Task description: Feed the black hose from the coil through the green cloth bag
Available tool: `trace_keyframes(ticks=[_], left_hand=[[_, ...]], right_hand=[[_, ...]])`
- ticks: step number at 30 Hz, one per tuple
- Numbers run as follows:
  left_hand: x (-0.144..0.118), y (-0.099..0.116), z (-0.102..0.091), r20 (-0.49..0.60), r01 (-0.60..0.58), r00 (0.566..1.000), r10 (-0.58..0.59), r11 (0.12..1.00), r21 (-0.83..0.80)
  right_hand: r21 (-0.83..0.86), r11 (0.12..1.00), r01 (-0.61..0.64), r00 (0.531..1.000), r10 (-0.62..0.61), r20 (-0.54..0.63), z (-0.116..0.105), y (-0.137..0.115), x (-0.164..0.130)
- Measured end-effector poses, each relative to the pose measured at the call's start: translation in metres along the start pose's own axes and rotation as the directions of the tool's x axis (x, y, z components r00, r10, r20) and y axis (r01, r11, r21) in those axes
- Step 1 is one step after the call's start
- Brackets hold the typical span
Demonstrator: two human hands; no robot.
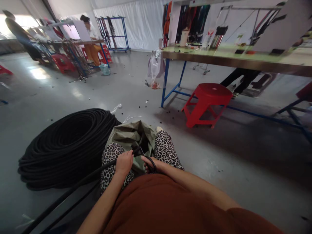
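Observation:
My left hand [124,162] is closed around a thick black cord [97,170], close to the cord's end. That cord runs down past my left knee to the lower left of the view. In my right hand [149,163] is a pair of scissors [153,165] with black handles; its fingers are wrapped through the loops. The blades point up and left, close beside the cord's end; whether they touch it I cannot tell. Between my knees stands an open olive-green sack [124,132], its inside dark and mostly hidden.
A large coil of black cord [68,146] lies on the floor at my left. Ahead on the right are a red stool [208,100] and a long worktable [234,60] with blue legs. A plastic bag [156,68] hangs at its corner. Other people sit and stand farther back.

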State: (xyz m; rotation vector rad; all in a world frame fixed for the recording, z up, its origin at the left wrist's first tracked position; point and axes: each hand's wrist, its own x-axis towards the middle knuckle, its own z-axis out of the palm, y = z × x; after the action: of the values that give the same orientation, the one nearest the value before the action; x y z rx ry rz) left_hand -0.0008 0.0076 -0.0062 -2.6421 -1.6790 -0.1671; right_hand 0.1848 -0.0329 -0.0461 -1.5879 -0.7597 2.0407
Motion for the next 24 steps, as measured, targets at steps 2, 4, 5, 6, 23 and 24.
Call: trace_keyframes(ticks=[2,4,5,6,23,24], left_hand=[[0.0,0.0,0.0,0.0,-0.006,1.0,0.006,1.0,0.0],[-0.001,0.001,-0.001,0.002,-0.014,1.0,0.014,1.0,-0.002],[-0.001,0.001,-0.001,0.005,-0.017,1.0,0.017,1.0,-0.002],[-0.001,0.001,-0.002,0.01,-0.02,1.0,0.02,1.0,-0.002],[-0.002,0.0,-0.001,0.078,-0.13,0.989,0.128,0.991,0.012],[-0.002,0.0,-0.001,0.08,-0.134,0.988,0.133,0.991,0.009]], right_hand=[[-0.011,1.0,0.001,1.0,-0.001,-0.003,0.0,0.002,0.004],[-0.027,1.0,0.004,1.0,-0.005,-0.009,-0.001,0.004,0.007],[-0.037,0.999,0.013,1.0,-0.013,-0.005,-0.001,0.004,0.008],[-0.047,0.999,0.024,1.0,-0.024,-0.001,-0.001,0.005,0.009],[-0.081,0.996,0.02,1.0,-0.02,0.007,-0.002,-0.002,0.005],[-0.087,0.996,0.025,1.0,-0.025,0.005,-0.002,-0.001,0.006]])
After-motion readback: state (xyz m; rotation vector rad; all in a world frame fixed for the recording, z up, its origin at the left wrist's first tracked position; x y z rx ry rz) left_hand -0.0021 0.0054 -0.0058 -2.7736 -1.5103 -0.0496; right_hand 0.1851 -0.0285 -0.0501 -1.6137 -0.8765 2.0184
